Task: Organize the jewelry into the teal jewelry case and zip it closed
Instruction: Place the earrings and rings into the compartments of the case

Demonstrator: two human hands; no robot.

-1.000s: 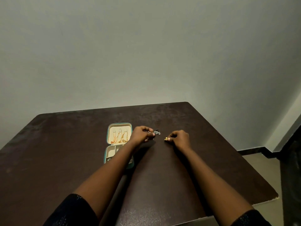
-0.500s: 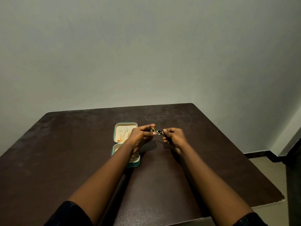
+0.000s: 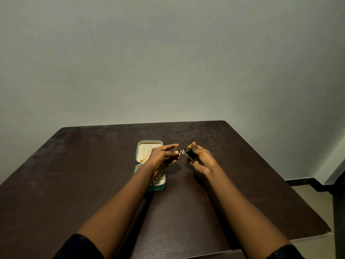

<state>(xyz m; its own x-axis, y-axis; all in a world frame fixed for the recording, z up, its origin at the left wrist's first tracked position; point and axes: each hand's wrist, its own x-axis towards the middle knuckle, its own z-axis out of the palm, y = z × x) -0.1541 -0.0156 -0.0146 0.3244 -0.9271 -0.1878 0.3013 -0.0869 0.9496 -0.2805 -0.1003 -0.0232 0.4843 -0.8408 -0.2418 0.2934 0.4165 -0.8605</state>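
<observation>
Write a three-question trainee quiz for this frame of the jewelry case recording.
1. True or false: the teal jewelry case is zipped shut.
2. Where is the sparkly jewelry piece? A, inside the case; B, lying on the table; C, pinched between left hand and right hand.
3. Which hand's arm crosses over the case's lower half?
Key: 1 false; 2 C; 3 left.
</observation>
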